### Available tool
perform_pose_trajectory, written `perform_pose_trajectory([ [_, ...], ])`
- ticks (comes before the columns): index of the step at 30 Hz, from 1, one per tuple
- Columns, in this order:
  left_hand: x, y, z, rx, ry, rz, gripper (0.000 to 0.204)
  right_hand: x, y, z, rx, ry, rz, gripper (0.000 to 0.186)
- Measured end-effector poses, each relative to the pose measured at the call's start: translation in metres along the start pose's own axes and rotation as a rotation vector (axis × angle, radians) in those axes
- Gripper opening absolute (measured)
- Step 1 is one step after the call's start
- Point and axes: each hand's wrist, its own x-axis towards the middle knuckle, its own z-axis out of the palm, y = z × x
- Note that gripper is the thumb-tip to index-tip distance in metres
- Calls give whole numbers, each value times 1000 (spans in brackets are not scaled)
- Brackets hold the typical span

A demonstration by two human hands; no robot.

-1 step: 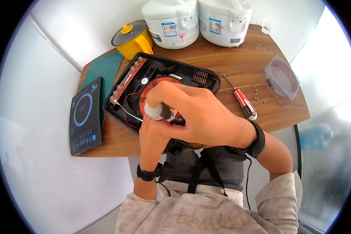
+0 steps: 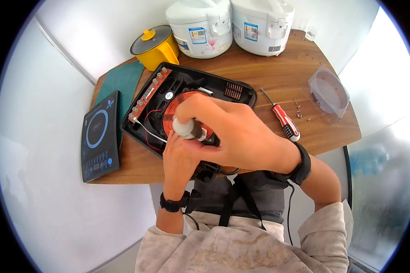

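The right hand point(image 2: 232, 134) has fingers round a pale handle point(image 2: 183, 128) over the black case point(image 2: 200, 76), near the front edge of the desk point(image 2: 246, 68). I can't tell what the left hand point(image 2: 181, 159) holds. Holding the handle straight helps.

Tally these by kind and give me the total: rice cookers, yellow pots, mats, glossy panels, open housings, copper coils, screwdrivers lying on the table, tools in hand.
Rice cookers: 2
Yellow pot: 1
Mat: 1
Glossy panel: 1
Open housing: 1
Copper coil: 1
Screwdriver on the table: 1
Tool in hand: 1
Total: 9
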Motion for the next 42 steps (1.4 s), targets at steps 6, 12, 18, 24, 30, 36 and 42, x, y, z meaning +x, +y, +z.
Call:
perform_pose_trajectory([
  [6, 1, -16, 3, 266, 23, 288, 44, -20, 1, -27, -281, 124, 28, 43],
  [12, 1, -13, 2, 225, 36, 290, 43, -40, 3, -42, -358, -3, 216, 29],
  [18, 1, -16, 1, 242, 33, 305, 44, -44, -11, -43, -286, 184, 208, 25],
  [24, 1, -13, 2, 233, 45, 292, 43, -49, -4, -37, -303, 205, 212, 23],
  [30, 1, -14, 2, 213, 49, 286, 42, -48, 2, -34, -334, 170, 97, 23],
  [36, 0, -14, 2, 224, 55, 290, 43, -48, 5, -35, -337, 172, 60, 22],
  [42, 0, -15, 2, 229, 57, 292, 44, -49, 5, -35, -297, 142, 49, 22],
])
